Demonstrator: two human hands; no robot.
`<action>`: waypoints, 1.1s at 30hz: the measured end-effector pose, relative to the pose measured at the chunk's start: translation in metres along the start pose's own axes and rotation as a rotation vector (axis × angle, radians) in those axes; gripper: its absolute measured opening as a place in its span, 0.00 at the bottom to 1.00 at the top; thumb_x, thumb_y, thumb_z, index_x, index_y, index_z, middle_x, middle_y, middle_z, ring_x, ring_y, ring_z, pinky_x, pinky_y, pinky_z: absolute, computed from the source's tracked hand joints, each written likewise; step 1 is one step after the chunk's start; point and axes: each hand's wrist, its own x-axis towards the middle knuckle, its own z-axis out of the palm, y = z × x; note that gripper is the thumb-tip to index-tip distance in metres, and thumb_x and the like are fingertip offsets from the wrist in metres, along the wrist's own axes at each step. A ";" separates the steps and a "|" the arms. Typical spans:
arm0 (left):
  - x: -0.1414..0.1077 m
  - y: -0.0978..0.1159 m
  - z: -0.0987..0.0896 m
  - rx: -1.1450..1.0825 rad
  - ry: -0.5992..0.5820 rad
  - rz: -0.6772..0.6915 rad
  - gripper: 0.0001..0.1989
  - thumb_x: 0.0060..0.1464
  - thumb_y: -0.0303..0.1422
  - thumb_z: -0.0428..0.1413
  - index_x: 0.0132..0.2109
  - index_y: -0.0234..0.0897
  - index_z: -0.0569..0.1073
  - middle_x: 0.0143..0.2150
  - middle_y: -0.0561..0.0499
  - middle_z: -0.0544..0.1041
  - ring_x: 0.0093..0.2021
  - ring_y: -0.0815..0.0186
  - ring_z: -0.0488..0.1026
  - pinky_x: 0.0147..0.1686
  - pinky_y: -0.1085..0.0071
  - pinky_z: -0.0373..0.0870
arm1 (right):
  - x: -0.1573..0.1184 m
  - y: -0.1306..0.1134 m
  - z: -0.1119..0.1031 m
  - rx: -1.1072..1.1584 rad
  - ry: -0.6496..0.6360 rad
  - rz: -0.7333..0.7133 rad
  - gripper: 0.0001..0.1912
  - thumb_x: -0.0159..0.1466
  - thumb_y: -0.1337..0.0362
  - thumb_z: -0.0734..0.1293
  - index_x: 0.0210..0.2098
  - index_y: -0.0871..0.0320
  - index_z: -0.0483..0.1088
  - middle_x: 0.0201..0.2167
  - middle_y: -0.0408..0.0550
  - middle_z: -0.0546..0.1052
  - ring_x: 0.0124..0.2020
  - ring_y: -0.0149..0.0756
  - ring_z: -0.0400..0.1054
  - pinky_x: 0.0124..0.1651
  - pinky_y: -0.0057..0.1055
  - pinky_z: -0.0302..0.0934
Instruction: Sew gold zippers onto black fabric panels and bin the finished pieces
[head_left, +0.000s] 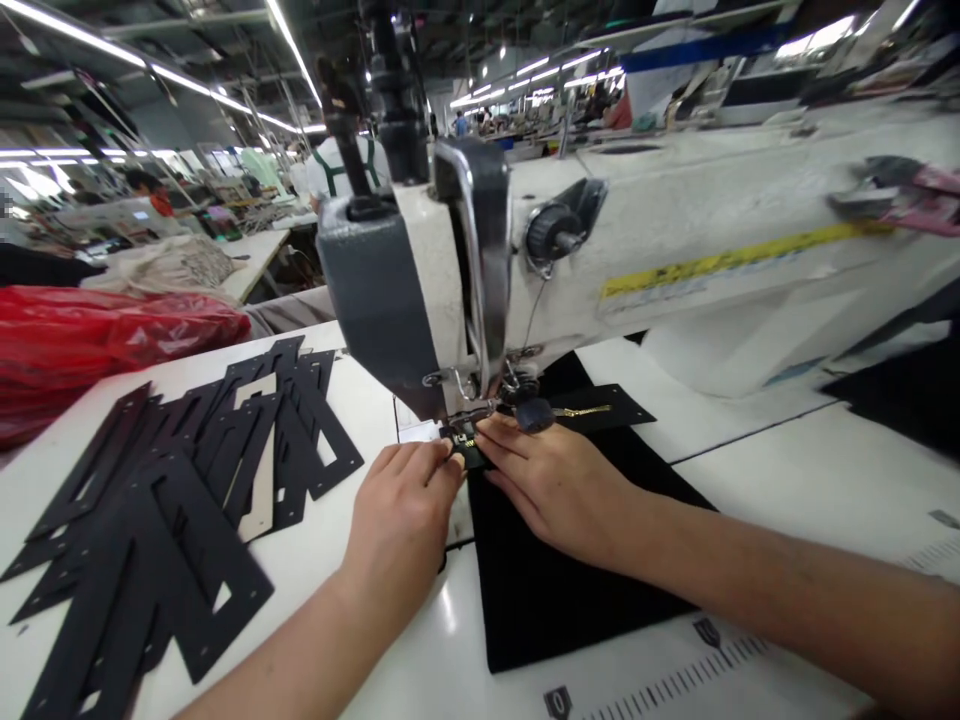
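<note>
A white and grey sewing machine (465, 260) stands over a black fabric panel (570, 590) on the white table. A small black strip with a gold zipper (585, 411) lies across the panel and passes under the presser foot area. My left hand (405, 510) is closed, its fingertips pressed on the dark piece just left of the needle area. My right hand (559, 480) has its fingers extended and lying flat on the black fabric, just right of the needle. The needle tip itself is hard to make out.
Many black slotted pieces (165, 540) are piled on the table at the left, beside a red plastic bag (112, 340). Pink-handled snippers (915, 195) rest on the machine arm. A printed ruler (667, 690) runs along the front edge. People are farther back.
</note>
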 end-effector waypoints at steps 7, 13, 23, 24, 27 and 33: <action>0.002 -0.005 0.003 0.011 0.017 0.007 0.06 0.56 0.24 0.50 0.36 0.31 0.73 0.37 0.44 0.75 0.36 0.58 0.71 0.35 0.61 0.68 | 0.007 0.004 -0.001 0.008 -0.038 -0.012 0.13 0.60 0.73 0.60 0.44 0.68 0.68 0.42 0.56 0.74 0.46 0.42 0.67 0.50 0.37 0.61; 0.003 -0.008 0.006 0.002 0.031 -0.015 0.05 0.56 0.24 0.52 0.35 0.31 0.72 0.36 0.44 0.75 0.34 0.57 0.71 0.33 0.60 0.68 | 0.008 0.004 -0.001 0.025 -0.061 0.005 0.13 0.61 0.72 0.59 0.44 0.66 0.67 0.42 0.56 0.73 0.46 0.43 0.66 0.50 0.38 0.60; 0.005 -0.010 0.006 0.007 0.065 -0.038 0.04 0.52 0.21 0.54 0.32 0.32 0.72 0.34 0.46 0.75 0.33 0.60 0.72 0.33 0.63 0.69 | 0.011 0.006 0.003 0.071 -0.106 0.043 0.11 0.61 0.71 0.58 0.43 0.63 0.67 0.44 0.56 0.73 0.47 0.42 0.66 0.52 0.39 0.59; 0.005 -0.010 0.006 0.008 0.067 -0.042 0.05 0.51 0.21 0.55 0.32 0.33 0.72 0.34 0.47 0.75 0.33 0.60 0.72 0.33 0.63 0.68 | 0.011 0.006 0.003 0.071 -0.103 0.044 0.11 0.61 0.71 0.58 0.43 0.63 0.66 0.44 0.56 0.73 0.47 0.42 0.66 0.51 0.39 0.59; 0.005 -0.010 0.006 0.009 0.069 -0.053 0.04 0.51 0.21 0.56 0.32 0.33 0.72 0.34 0.47 0.76 0.32 0.61 0.72 0.32 0.64 0.68 | 0.011 0.006 0.003 0.075 -0.090 0.042 0.11 0.61 0.71 0.57 0.42 0.63 0.67 0.43 0.56 0.73 0.47 0.41 0.66 0.52 0.38 0.59; 0.004 -0.009 0.007 0.008 0.073 -0.091 0.05 0.52 0.21 0.54 0.32 0.34 0.72 0.34 0.47 0.75 0.33 0.61 0.72 0.33 0.64 0.68 | 0.011 0.005 0.006 0.085 -0.060 0.042 0.10 0.62 0.71 0.57 0.40 0.62 0.67 0.39 0.54 0.74 0.45 0.39 0.67 0.53 0.38 0.58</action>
